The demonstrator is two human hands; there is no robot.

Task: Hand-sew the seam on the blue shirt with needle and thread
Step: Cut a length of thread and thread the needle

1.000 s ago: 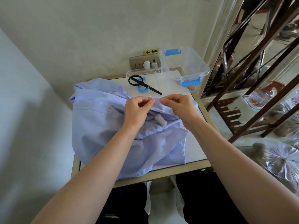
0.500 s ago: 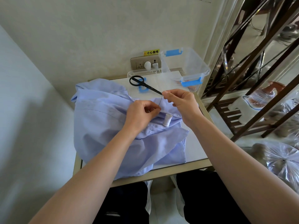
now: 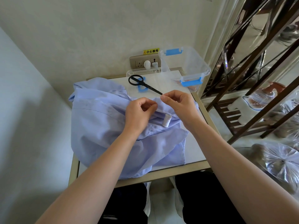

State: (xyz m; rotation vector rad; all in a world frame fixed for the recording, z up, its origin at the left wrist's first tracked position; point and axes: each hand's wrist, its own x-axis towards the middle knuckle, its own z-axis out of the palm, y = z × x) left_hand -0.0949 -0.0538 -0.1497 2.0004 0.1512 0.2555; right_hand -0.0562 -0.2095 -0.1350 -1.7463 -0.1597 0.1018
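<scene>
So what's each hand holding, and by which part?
Left hand pinches the blue shirt at its seam edge. Right hand is pinched at the tips; whatever it holds is too thin to see.

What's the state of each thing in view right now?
shirt, crumpled on the table
spool, resting on the shirt
scissors, closed, lying on the lid
lid, off the box, flat on the table
box, open
plugs, in the wall socket
left hand, pinching a shirt fold
right hand, fingertips pinched; what they hold is too fine to see
</scene>
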